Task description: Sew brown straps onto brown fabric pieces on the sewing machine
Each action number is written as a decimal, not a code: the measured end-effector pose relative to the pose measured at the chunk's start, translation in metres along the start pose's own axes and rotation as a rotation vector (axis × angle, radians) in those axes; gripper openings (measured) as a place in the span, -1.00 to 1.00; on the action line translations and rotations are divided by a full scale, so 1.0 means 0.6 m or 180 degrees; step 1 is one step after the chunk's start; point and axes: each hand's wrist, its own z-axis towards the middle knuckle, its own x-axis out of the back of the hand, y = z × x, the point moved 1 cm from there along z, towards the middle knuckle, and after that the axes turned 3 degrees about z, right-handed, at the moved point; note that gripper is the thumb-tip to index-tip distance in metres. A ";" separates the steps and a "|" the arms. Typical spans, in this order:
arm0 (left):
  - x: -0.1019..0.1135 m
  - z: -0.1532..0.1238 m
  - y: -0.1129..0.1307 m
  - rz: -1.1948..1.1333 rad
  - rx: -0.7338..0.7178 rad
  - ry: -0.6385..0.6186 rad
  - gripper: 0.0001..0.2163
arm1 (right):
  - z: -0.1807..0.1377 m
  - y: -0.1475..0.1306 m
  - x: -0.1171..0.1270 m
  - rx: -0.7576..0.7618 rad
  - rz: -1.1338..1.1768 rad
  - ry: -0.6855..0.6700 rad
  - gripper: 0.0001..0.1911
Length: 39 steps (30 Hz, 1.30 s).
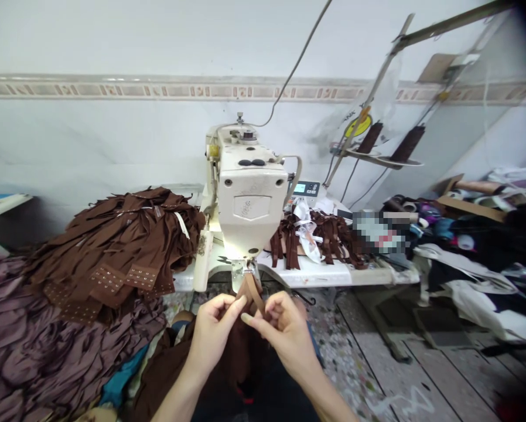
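Observation:
My left hand [214, 328] and my right hand [283, 328] meet just below the needle of a white sewing machine [245, 193]. Both pinch a narrow brown fabric strap [252, 290] that runs up under the presser foot. Left thumb and fingers close on the strap's left side. My right forefinger and thumb close on its lower end. More brown cloth [241, 357] hangs down between my forearms into my lap.
A pile of brown pieces with hook rows [122, 246] lies left of the machine, above mauve fabric [34, 346]. Brown straps [320, 237] lie on the white table [333, 272] to the right. Thread cones [406, 143], clutter and a tiled floor [412, 375] sit to the right.

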 end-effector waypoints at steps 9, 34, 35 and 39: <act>-0.016 -0.071 0.008 0.0791 -0.0346 -0.0363 -0.52 | 0.024 -0.105 0.049 0.0792 -0.1205 -0.0252 -0.83; -0.045 -0.030 0.018 0.3269 -0.2422 0.0698 -0.58 | 0.230 -0.043 0.022 0.0956 -0.1599 -0.0334 -0.91; -0.046 -0.027 0.018 0.3313 -0.2400 0.0727 -0.59 | 0.235 -0.044 0.021 0.0967 -0.1639 -0.0328 -0.92; -0.052 -0.016 0.019 0.3451 -0.2314 0.0777 -0.58 | 0.248 -0.048 0.016 0.1018 -0.1722 -0.0257 -0.90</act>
